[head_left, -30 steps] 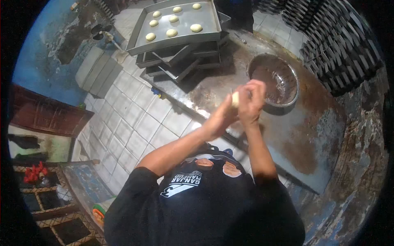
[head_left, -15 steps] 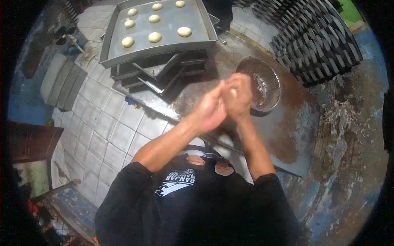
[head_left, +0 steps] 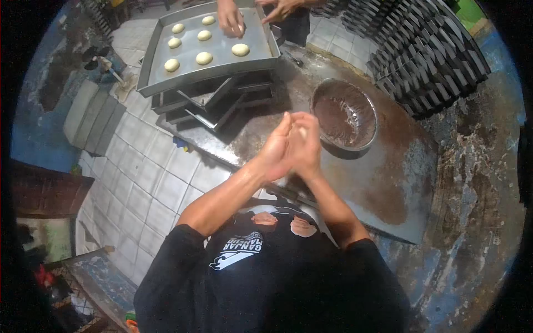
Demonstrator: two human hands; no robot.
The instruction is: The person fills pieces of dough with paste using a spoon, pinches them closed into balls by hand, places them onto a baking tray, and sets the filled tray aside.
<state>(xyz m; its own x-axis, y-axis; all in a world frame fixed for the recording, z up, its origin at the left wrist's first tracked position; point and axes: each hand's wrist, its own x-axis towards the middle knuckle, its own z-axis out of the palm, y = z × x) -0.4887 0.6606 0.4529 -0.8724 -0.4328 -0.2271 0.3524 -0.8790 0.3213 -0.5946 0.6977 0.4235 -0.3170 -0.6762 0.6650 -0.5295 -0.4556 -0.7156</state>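
**Left hand [head_left: 275,152] and right hand [head_left: 305,147] meet palm to palm near the counter's edge**

The two bare hands are brought together at the heels of the palms, just in front of a grey metal counter [head_left: 383,188] with brown, worn patches. The left hand's fingers point up and away from the body; the right hand's fingers curve over toward them. Blur covers the right hand, and a pale spot near its palm is too unclear to name, so whether anything is clasped between the hands, or how tightly, cannot be told.

Just beyond the right hand, on the counter, stands a round, shiny metal bowl [head_left: 363,116] with dark brown paste [head_left: 332,111] smeared inside it.

Farther off to the left, a shallow, rectangular grey metal tray [head_left: 189,50] lies on top of dark metal trays [head_left: 247,95] stacked at differing angles. Seven smooth, round, pale yellow dough balls [head_left: 204,58] are visible in the tray, set apart from one another. Another person's lowered hand [head_left: 229,19] reaches down into it, fingertips near its surface; whether they pinch something cannot be told. That person's other hand [head_left: 281,10] hangs by the tray's far right corner, fingers spread.
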